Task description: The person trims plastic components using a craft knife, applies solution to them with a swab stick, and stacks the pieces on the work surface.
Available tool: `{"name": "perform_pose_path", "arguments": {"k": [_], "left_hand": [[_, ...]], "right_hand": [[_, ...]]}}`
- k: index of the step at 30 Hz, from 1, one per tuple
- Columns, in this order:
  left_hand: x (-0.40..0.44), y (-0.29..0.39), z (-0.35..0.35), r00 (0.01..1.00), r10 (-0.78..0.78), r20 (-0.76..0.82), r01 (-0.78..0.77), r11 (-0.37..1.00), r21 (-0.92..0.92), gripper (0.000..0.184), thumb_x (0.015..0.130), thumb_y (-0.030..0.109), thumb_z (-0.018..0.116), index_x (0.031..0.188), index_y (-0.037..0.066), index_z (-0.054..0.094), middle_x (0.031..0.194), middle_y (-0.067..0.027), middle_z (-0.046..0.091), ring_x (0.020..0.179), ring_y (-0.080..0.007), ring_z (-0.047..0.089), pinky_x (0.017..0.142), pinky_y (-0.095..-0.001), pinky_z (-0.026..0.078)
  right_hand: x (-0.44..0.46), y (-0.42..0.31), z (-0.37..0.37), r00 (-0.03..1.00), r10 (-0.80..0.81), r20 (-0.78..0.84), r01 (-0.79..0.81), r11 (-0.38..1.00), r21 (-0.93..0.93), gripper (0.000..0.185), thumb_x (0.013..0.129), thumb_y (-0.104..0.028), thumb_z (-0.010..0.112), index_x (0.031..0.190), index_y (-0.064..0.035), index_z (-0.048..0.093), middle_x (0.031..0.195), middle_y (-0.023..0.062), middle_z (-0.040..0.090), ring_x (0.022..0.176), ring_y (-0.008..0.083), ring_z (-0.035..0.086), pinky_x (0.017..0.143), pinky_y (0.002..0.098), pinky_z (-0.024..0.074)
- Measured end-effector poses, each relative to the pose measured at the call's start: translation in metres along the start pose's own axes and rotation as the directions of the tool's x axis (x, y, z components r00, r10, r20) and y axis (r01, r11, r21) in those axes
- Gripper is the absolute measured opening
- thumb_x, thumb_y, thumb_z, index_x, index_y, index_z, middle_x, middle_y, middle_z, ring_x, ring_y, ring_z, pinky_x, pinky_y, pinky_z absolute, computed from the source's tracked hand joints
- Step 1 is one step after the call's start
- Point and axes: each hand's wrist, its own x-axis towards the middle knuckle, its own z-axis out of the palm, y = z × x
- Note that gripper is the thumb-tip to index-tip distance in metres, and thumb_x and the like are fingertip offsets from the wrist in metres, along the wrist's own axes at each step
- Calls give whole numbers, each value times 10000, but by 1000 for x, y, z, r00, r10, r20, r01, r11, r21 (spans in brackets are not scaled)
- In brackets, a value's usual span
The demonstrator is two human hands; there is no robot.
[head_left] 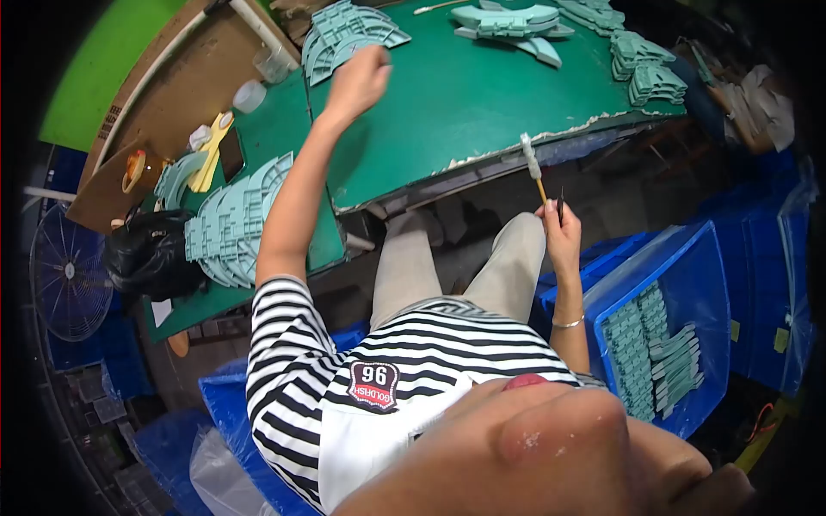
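My left hand (360, 84) is curled closed beside a stack of teal curved plastic parts (344, 34) at the table's far edge. Its fingers face away and are slightly blurred, so what they hold, if anything, is hidden. Near my right knee, my right hand (561, 234) pinches a thin wooden stick (540, 189) whose upper end is wrapped in a whitish padded tip (529, 155). A slim dark pointed piece (562, 204) also sticks up from these fingers. More teal curved parts (232, 225) lie in an overlapping row beside my left forearm.
On the green table (430, 103) are teal parts (508, 21), further stacks (641, 60) and another stick (439, 7). A black bag (151, 254) and a fan (69, 271) are left. A lined blue bin (710, 292) with teal pieces stands right; another person (757, 107) sits beyond.
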Motion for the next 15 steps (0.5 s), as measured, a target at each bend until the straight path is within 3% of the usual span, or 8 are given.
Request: {"name": "perform_pose_path", "arguments": {"k": [4,6,7,9,12,15], "left_hand": [[124,10,98,951,275,141,-276,961,-15,414,830,345,677,1104,55,566,1065,-151,611,1018,-295,583,877,-383,470],[183,26,134,927,162,339,-153,987,-52,627,747,448,725,1185,34,553,1203,-195,564,1148,-334,526,956,-407,439],[200,37,146,931,136,340,-146,989,4,694,726,457,741,1228,29,527,1224,-197,551,1170,-343,512,969,-402,436],[240,39,181,930,138,340,-177,980,86,774,686,455,777,1282,58,483,1286,-172,515,1208,-330,489,983,-430,427],[258,42,204,918,54,394,-145,968,204,846,645,444,813,1322,95,446,1342,-139,473,1237,-309,470,988,-467,417],[262,40,206,848,27,529,-171,959,224,878,640,417,821,1358,128,407,1360,-147,439,1265,-330,437,999,-441,418]], "right_hand": [[-7,11,-17,994,73,-77,-74,997,-3,274,977,-211,506,800,-27,605,563,-92,349,513,9,292,466,225,224],[-12,15,-26,985,121,-124,-119,993,25,280,982,-209,498,796,-25,601,566,-96,350,508,8,281,463,220,216],[-15,14,-27,981,124,-148,-119,992,44,286,985,-211,494,799,-21,599,563,-95,359,508,5,288,460,218,218],[-20,14,-33,961,214,-176,-204,976,73,286,987,-216,493,806,-20,599,570,-87,377,509,6,303,458,214,228],[-25,24,-38,955,213,-206,-198,976,89,267,994,-244,486,837,-56,595,587,-71,416,477,6,325,424,179,237],[-23,24,-37,929,265,-257,-241,963,122,280,989,-225,491,821,-29,599,585,-76,397,510,15,330,454,200,244]]}}
